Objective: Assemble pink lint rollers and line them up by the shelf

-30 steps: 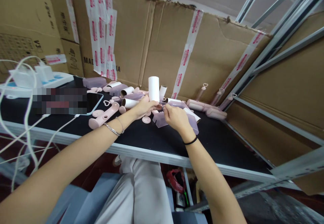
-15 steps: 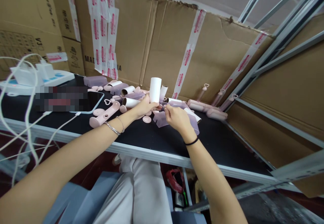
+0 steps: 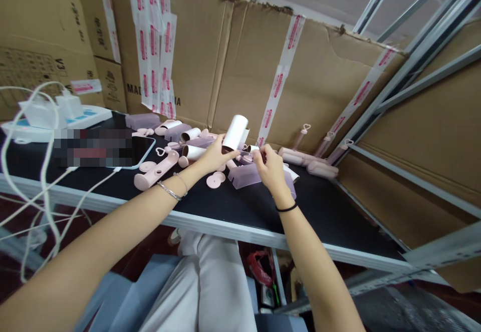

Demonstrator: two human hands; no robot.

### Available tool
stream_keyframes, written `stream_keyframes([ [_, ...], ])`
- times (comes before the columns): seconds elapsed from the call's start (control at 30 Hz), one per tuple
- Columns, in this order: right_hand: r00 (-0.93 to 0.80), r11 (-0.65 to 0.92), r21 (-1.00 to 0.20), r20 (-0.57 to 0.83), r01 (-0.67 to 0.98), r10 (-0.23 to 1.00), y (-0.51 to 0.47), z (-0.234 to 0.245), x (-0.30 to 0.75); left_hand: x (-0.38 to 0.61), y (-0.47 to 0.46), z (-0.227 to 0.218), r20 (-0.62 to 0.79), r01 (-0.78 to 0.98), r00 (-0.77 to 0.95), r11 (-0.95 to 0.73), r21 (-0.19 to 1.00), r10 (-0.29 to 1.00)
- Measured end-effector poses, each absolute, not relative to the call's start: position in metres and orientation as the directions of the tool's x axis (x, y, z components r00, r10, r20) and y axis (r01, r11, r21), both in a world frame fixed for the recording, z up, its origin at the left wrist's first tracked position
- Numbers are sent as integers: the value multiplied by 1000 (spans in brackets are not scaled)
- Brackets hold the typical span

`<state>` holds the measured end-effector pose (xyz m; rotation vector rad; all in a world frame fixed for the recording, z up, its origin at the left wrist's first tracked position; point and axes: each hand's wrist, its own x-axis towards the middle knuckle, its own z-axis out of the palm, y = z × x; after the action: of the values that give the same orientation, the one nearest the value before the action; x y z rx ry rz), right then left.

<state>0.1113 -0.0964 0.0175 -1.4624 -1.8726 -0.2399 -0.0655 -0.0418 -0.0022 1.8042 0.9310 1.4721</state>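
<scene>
My left hand (image 3: 214, 157) is closed around the lower end of a white cardboard tube (image 3: 236, 130), which tilts to the right above the table. To its right, my right hand (image 3: 271, 168) has thumb and fingers pinched together; what is between them is too small to make out. Just below my hands lies a translucent purple plastic trough (image 3: 245, 176). Two overlapping pink discs (image 3: 214, 180) rest on the black tabletop in front of my left hand. A long pink holder (image 3: 156, 171) with a hole lies left of them.
Several white tubes (image 3: 193, 152), purple covers (image 3: 143, 120) and pink parts are strewn along the back. Pink assemblies with heart-shaped handles (image 3: 305, 129) stand at right. A phone (image 3: 141, 149), cables and a power strip (image 3: 88, 114) occupy the left. Cardboard (image 3: 248, 71) walls the back.
The tube has gone from upright to leaning right. My right hand has moved right, away from my left. Two overlapping pink discs now lie where one showed before.
</scene>
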Motion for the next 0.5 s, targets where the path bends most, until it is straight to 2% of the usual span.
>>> stream_keyframes([
  [0.13,100,313,-562,584,766,805,-80,7,115,-63,-47,-9,583,320,357,-682,658,730],
  [0.23,187,249,-686,494,683,849,-71,2,119,-58,-47,-14,589,300,486,-756,582,645],
  [0.33,53,295,-663,451,688,891,-69,1,122,-55,-46,-14,593,313,537,-794,521,600],
  [0.4,-59,348,-590,453,729,890,-71,3,122,-57,-45,-11,593,415,523,-791,450,612],
  [0.5,-98,352,-459,491,816,866,-74,5,123,-65,-46,-6,551,642,450,-684,348,703],
])
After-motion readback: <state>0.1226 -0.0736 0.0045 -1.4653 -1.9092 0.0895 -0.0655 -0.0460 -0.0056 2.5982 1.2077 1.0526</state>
